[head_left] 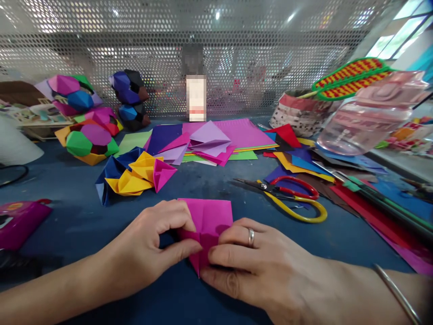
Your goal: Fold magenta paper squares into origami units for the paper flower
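A partly folded magenta sheet of origami paper lies on the dark blue table, showing creases and narrowing to a point at its lower end. At its left side my left hand has closed, thumb and bent index finger gripping the paper. My right hand, wearing a ring, is closed on the right side, with fingers and thumb pressed together on the fold. The right fingers cover the lower right part. Beyond the left hand sit joined folded units, one blue, some yellow and one magenta.
Scissors with red and yellow handles lie right of the paper. Behind are stacked coloured sheets. Folded paper balls stand back left. A pink bottle and paper strips occupy the right. A magenta object lies left.
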A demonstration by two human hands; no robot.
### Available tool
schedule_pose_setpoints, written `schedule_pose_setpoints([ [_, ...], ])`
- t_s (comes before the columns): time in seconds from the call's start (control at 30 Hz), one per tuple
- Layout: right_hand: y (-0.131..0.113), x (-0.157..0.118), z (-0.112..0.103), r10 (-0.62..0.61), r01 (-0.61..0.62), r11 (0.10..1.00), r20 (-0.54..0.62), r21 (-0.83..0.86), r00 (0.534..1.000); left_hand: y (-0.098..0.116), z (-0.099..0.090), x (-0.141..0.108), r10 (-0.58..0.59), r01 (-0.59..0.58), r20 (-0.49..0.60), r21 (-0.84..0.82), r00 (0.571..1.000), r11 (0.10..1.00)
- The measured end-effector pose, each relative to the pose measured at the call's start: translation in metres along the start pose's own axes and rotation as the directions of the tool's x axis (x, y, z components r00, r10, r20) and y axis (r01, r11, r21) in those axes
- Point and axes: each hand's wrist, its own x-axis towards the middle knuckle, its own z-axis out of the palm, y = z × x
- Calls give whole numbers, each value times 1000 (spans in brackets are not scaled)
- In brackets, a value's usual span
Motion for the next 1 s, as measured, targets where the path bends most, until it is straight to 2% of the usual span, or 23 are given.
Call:
schedule_pose_setpoints([
  [0.23,-1,-1,2,10,-9,1000,-22,17,1000,3,7,-2,19,-16,-30,83,999,996],
  [0.57,-1,0,0,12,-12,1000,-14,21,1000,3,10,1,30,-25,-42,115,999,993],
  [0.77,-5,0,1,31,-29,999,-103,25,994,4,11,-1,27,-19,-53,147,998,989],
  [0.93,-5,5,-3,64,-69,996,76,63,995,2,12,-2,12,-7,-39,122,999,992],
  [1.0,-5,6,-4,64,-72,994,102,78,993,2,12,-1,8,-3,-35,114,999,993],
])
